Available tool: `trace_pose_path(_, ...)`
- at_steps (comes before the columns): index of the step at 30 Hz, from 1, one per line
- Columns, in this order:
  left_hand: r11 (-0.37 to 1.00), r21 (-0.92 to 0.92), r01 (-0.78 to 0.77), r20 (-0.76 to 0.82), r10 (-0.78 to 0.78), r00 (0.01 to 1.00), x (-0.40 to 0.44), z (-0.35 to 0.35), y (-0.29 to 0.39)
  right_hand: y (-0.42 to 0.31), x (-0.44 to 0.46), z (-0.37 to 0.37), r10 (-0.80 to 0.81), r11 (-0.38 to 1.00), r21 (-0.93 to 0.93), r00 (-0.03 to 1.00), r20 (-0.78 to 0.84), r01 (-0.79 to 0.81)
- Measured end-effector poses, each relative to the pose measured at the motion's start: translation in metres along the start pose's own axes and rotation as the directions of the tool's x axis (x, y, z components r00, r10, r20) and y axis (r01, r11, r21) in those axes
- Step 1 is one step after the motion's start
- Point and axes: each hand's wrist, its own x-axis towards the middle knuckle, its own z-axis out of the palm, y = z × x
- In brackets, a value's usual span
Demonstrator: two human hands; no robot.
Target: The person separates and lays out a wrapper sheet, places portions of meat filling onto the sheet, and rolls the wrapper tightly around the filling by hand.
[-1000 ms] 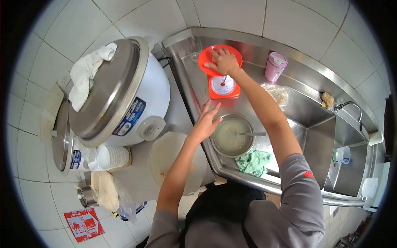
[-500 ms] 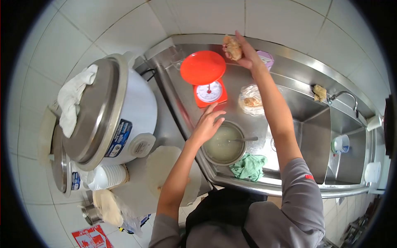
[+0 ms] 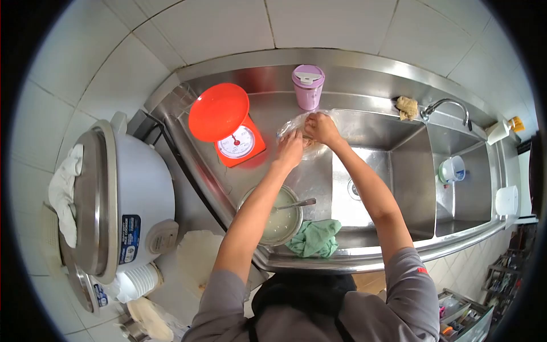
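A clear plastic bag (image 3: 314, 151) lies on the steel counter with a brownish piece of food (image 3: 307, 141) partly visible inside. My left hand (image 3: 291, 148) grips the bag's left side, fingers closed on the film. On its upper right, my right hand (image 3: 322, 129) is closed with fingers bent down into the bag's mouth; my hand hides whether it also holds food. Just behind the bag stands a lilac lidded cup (image 3: 308, 88). To the left is an orange kitchen scale (image 3: 237, 142) with nothing on its pan. Below my left forearm, a metal bowl (image 3: 285, 219) holds cloudy liquid and a spoon (image 3: 302, 203).
A green cloth (image 3: 315, 238) lies beside the bowl at the counter's front. The double sink (image 3: 411, 188) is to the right, with a faucet (image 3: 447, 105), a sponge (image 3: 407, 108) and plastic tubs (image 3: 453, 169). A large rice cooker (image 3: 145, 194) stands at left.
My right hand came down from near the cup, where it held a brownish piece of food, to the bag. My left hand moved up from over the bowl to the bag. The view shifted.
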Motion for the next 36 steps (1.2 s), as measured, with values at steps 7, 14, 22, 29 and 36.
trace_pose_path(7,0.981,0.000,-0.196,-0.125,0.194,0.973,-0.011,0.001,-0.013,0.015,-0.011,0.011,-0.329,0.940,-0.134,0.937,-0.118,0.314)
trace_pose_path(14,0.914,-0.319,0.252,-0.407,-0.372,0.834,-0.012,0.006,-0.029,-0.030,-0.036,0.033,-0.172,0.983,0.055,0.985,-0.019,0.173)
trace_pose_path(22,0.655,-0.574,0.491,0.066,-0.561,0.825,0.000,0.027,-0.057,-0.046,-0.045,0.061,-0.007,0.916,-0.397,0.989,-0.147,-0.052)
trace_pose_path(29,-0.265,-0.950,0.168,0.271,-0.426,0.863,-0.004,0.027,-0.062,0.008,-0.023,0.021,-0.009,0.934,0.356,0.998,0.070,-0.017)
trace_pose_path(36,0.409,-0.806,0.428,0.245,-0.429,0.869,0.005,0.014,-0.031,0.016,-0.008,-0.023,0.207,0.160,0.787,0.800,0.564,-0.596)
